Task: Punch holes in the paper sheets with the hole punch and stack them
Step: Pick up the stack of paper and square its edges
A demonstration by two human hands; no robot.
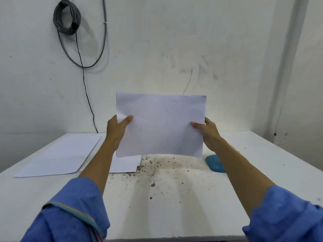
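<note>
Both hands raised above the white table [174, 215], holding up one paper sheet [160, 124] upright, facing the camera, clear of the tabletop
Left hand [116, 130] gripping the sheet's left edge, thumb pressed on the near face, fingers curled behind and hidden
Right hand [208, 133] gripping the right edge likewise, thumb on the near face, fingers behind
On the table at far left, a large flat sheet [61, 156] lying alone; just right of it, partly hidden by the left forearm, a small stack of sheets [125, 164] under the raised sheet's lower left corner
At right, near the right wrist, a teal object [214, 163], partly covered by the forearm, probably the hole punch, hard to tell
Brown specks [153, 172] scattered mid-table
Blue sleeves [73, 212] at the near edge
On the far wall, a coiled grey cable [67, 16] hanging at upper left
</note>
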